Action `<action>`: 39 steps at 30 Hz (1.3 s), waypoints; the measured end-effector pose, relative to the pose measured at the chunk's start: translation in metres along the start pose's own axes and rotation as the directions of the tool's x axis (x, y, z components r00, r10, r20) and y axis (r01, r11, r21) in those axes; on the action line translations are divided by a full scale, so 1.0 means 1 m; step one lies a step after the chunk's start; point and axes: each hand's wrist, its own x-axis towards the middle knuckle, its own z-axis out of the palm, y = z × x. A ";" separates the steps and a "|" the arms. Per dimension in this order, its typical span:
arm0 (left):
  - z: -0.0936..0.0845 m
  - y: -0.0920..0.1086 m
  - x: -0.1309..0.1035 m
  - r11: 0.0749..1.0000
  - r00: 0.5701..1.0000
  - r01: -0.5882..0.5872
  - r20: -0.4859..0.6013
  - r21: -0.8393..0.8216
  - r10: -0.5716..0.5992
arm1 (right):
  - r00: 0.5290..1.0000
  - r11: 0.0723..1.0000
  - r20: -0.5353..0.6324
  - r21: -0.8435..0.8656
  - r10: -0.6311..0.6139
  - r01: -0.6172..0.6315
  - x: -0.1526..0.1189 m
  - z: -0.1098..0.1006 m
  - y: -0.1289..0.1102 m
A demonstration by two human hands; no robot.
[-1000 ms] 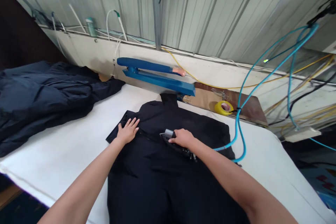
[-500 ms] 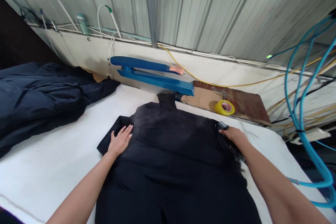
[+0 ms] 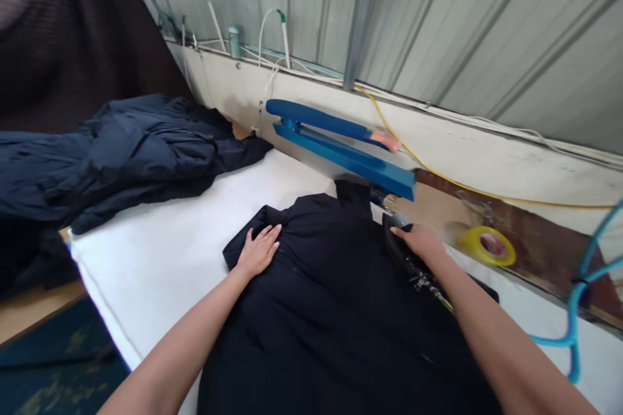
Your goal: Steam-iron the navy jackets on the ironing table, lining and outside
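Observation:
A dark jacket (image 3: 335,298) lies spread over the white-covered table (image 3: 165,266), its collar end toward the wall. My left hand (image 3: 260,249) rests flat on its left shoulder, by the folded sleeve, with fingers stretched out. In my right hand (image 3: 418,240) is the handle of a black steam iron (image 3: 402,256), whose body stands on the upper right part of the jacket near the collar. My fingers wrap round the handle, partly hidden from view. A hose fitting trails from the iron's rear under my forearm.
A blue sleeve board (image 3: 341,149) stands against the wall behind the collar. Right of it, a yellow tape roll (image 3: 489,246) lies on a brown board (image 3: 545,266). Blue hoses (image 3: 577,298) hang at the right. More dark garments (image 3: 156,149) are heaped on the left.
My right hand has moved the iron from the jacket's right shoulder leftward, close to the collar. My left hand stays flat on the left shoulder. The view has turned left.

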 end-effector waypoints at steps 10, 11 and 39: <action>-0.015 -0.011 -0.011 0.865 0.920 0.032 -0.324 -0.500 -0.221 | 0.814 0.812 0.215 -0.124 -0.539 0.571 -0.049 0.007 -0.187; -0.021 -0.013 -0.018 0.880 0.919 0.022 -0.336 -0.475 -0.205 | 0.827 0.824 0.214 -0.129 -0.520 0.552 -0.044 0.011 -0.201; -0.037 -0.072 -0.036 0.626 0.775 0.604 0.183 -0.493 -0.605 | 0.585 0.763 0.633 0.015 -0.507 0.646 -0.187 0.038 -0.075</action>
